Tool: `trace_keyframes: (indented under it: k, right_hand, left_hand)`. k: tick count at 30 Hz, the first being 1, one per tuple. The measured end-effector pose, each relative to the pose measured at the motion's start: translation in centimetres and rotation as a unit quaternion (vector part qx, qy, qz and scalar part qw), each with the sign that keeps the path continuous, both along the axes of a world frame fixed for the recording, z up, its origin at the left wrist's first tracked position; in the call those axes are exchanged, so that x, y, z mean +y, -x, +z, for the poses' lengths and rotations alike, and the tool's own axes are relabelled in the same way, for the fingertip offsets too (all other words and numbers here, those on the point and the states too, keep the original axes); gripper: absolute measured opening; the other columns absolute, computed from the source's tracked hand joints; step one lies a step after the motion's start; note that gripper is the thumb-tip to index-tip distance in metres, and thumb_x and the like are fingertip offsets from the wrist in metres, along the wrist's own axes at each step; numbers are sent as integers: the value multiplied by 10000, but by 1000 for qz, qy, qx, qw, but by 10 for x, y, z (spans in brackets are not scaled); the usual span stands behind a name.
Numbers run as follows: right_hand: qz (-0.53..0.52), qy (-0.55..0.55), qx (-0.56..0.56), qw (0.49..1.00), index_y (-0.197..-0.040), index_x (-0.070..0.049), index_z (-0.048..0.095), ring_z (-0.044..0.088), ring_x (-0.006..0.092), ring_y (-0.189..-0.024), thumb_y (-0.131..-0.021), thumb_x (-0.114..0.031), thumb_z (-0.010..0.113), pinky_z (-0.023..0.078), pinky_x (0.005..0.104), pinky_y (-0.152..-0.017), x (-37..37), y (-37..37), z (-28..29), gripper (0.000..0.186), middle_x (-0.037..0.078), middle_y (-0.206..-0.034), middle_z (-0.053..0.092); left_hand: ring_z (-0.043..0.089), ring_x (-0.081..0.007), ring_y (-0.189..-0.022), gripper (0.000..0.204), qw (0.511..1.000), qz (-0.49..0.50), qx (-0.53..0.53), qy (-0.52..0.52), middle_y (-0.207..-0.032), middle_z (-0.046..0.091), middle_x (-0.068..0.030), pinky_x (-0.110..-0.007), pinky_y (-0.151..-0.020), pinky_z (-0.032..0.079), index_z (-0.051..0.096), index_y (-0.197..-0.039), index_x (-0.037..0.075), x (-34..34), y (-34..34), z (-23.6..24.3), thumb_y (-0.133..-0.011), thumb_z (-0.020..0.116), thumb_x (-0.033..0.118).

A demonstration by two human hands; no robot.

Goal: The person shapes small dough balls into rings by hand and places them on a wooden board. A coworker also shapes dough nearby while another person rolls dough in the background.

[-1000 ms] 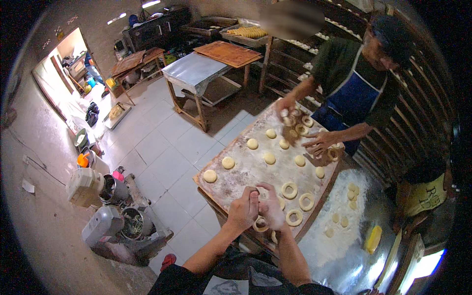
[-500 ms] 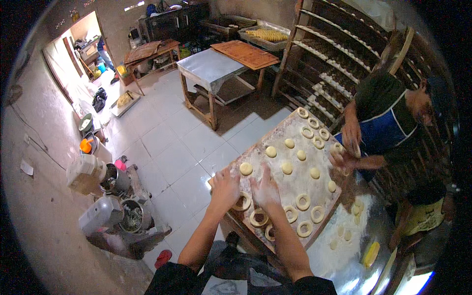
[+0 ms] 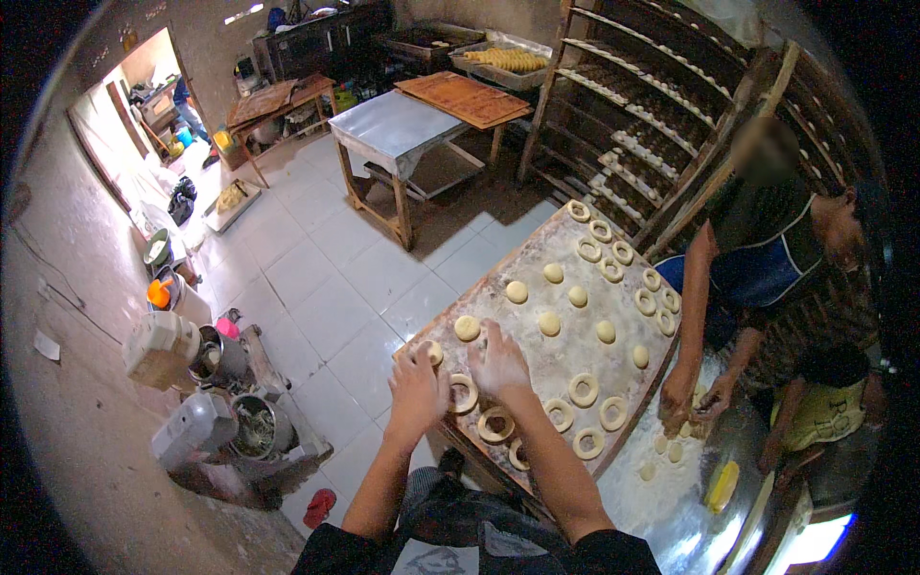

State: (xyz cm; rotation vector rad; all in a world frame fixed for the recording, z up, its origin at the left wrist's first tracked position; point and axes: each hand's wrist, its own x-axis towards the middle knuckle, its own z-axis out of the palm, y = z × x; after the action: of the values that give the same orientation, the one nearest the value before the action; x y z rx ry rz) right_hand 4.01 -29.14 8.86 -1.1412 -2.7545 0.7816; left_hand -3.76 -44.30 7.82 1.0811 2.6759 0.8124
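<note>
A floured wooden board (image 3: 517, 331) lies in front of me, with flat dough rounds and dough rings on it. At its left corner, my left hand (image 3: 419, 391) has its fingers curled against a small pale dough round (image 3: 434, 353), partly hidden by them. My right hand (image 3: 501, 366) is low over the board, fingers stretched forward and dusted with flour, with nothing visible in them. Just beyond its fingertips sits another dough round (image 3: 467, 329). Between my hands lies a dough ring (image 3: 462, 393), and a second ring (image 3: 495, 425) is beside my right wrist.
At right, a co-worker's hands (image 3: 692, 407) are over a floured metal table (image 3: 652, 508) with dough pieces. Racks of dough trays (image 3: 652, 120) stand behind. A metal-topped table (image 3: 388, 129) is beyond my board. Mixers (image 3: 196, 422) stand on the floor at left.
My left hand has shifted left and a little down, and a dough round now shows at its fingertips. The co-worker's hands have moved from the board's far right down to the metal table.
</note>
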Motion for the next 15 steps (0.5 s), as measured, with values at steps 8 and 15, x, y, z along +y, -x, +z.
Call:
trace_keyframes:
  k: [8,15]
  right_hand:
    - [44,73,94,992,-1142,-18,520,650,369,-973,-929,-249,593,507,486,-850,22,44,-16,322,175,-1006,673]
    - [-123,231,359,896,-1178,-45,561,591,119,-791,-896,-189,702,511,308,-746,24,-161,3,347,61,-840,609]
  left_hand:
    - [522,-432,-976,278,997,-17,76,9,-1039,540,-270,-533,-839,443,527,-1063,-19,21,40,-26,-898,599,194]
    - [606,-245,-774,218,973,-107,-37,-201,-868,607,-144,-373,-642,500,545,-1015,31,39,-4,5,-862,662,134]
